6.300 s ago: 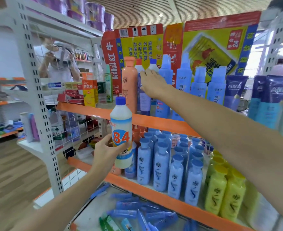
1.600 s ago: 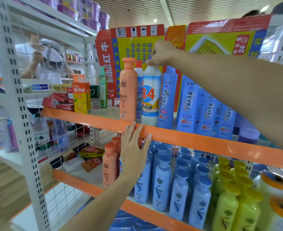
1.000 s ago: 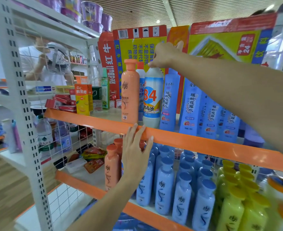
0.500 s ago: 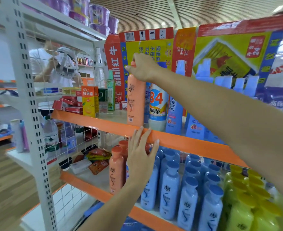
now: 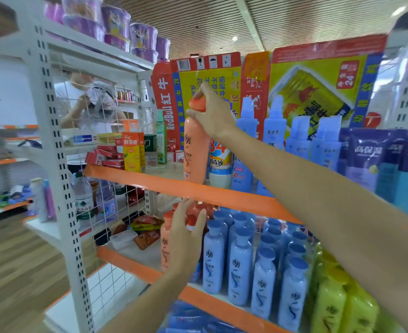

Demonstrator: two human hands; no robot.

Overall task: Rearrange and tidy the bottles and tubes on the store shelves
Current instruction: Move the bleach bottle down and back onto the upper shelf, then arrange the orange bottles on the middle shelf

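Right hand up at centre frame, fingers curled round the neck and cap of the orange bottle, which stands at the front edge of the upper shelf. Left hand, lower centre, fingers straight and loosely spread, holding nothing, in front of the orange bottles on the lower shelf. Just right of the gripped bottle stands the white "84" bottle, then blue spray bottles. Blue bottles fill the lower shelf, green ones at lower right.
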